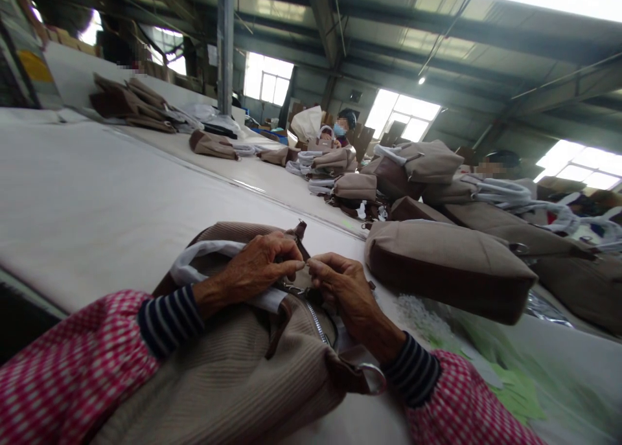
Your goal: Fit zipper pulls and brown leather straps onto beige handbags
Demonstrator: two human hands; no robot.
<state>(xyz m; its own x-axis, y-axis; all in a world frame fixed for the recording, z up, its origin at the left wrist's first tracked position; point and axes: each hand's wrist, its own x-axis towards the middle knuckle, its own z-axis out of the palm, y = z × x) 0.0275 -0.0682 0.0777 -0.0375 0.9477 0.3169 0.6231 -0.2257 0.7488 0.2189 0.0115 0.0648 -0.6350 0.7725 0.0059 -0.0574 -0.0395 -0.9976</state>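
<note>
Can't tell what, if anything, is pinched between the left hand [262, 263] and right hand [347, 289], way too tiny. Left arm hides a stretch of the white handle [187, 263], and the bag [233, 367] runs off the bottom edge, same with both sleeves [87, 348]. Green sheets [518, 390] are kinda smeary. Back person's [345, 122] mostly blocked by bags [357, 186].

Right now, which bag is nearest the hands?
The ribbed beige bag beneath the left hand and right hand; the other bags are all farther away.
</note>
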